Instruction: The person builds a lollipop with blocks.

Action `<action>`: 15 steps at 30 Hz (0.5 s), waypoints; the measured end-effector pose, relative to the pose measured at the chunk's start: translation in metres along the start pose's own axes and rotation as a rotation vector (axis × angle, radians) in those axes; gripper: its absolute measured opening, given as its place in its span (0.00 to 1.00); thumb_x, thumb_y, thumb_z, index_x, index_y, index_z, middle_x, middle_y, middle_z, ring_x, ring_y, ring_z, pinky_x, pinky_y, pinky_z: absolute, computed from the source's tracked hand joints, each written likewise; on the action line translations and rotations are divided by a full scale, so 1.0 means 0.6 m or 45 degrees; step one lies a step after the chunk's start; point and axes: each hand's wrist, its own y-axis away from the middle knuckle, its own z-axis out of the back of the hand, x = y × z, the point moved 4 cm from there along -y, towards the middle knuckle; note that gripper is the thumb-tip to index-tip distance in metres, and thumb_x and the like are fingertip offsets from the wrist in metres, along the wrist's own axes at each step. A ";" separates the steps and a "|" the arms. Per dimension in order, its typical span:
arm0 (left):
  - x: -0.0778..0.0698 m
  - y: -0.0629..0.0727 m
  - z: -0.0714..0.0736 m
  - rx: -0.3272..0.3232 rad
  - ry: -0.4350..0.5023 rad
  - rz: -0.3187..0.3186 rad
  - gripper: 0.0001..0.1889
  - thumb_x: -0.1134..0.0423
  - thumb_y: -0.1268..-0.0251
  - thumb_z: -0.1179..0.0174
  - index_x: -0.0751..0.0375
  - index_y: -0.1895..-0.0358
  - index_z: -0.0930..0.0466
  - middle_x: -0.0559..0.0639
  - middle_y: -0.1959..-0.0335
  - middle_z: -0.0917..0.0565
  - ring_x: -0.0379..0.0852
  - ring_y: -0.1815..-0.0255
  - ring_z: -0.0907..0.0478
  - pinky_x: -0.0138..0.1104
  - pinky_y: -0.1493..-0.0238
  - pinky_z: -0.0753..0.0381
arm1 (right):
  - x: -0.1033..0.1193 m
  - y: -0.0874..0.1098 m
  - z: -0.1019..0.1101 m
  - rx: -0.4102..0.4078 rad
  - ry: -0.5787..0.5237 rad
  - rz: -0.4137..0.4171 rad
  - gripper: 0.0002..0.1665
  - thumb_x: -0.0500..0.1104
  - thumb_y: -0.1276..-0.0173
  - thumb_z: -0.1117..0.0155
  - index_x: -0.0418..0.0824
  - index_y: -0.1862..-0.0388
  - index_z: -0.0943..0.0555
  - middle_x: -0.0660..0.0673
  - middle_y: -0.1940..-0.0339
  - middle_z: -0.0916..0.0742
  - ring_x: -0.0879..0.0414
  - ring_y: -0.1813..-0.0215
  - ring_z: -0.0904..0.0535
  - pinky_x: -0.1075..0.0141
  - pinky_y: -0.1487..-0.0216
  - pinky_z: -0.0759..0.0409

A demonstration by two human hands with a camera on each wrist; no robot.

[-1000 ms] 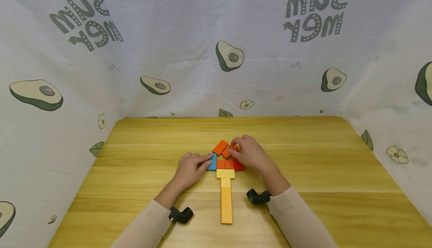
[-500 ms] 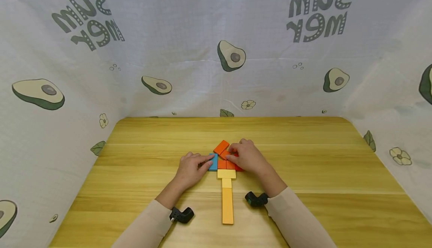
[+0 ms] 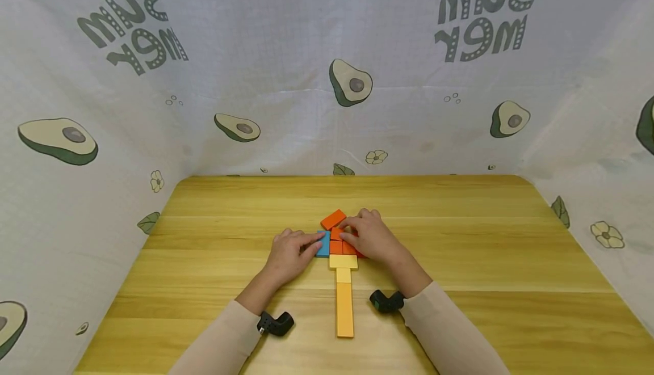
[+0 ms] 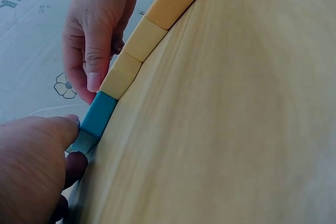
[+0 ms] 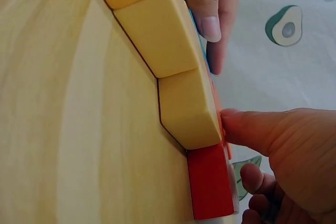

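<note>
Flat building blocks lie together mid-table. With thumb and forefinger my left hand pinches the blue block on the left side. Across from it, my right hand has thumb and forefinger on a small orange block. That block sits above two orange squares, the right one partly under the thumb. The red block shows in the right wrist view; from the head view the right hand mostly covers it. At the top an orange rectangular block lies tilted.
Below the orange squares run a pale yellow block, a smaller yellow one and a long yellow-orange block in a column. The wooden table ends at a printed cloth behind.
The small orange block has turned straighter and moved left and down against the orange squares, with my right hand following. The tilted orange block shifted slightly. My left hand stays on the blue block.
</note>
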 end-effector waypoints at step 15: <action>-0.002 0.001 0.001 -0.006 0.004 -0.006 0.16 0.51 0.27 0.37 0.42 0.39 0.14 0.40 0.73 0.17 0.38 0.70 0.37 0.35 0.61 0.43 | 0.002 0.000 -0.004 -0.037 0.003 -0.004 0.13 0.52 0.27 0.33 0.49 0.50 0.12 0.48 0.67 0.24 0.51 0.59 0.35 0.62 0.60 0.37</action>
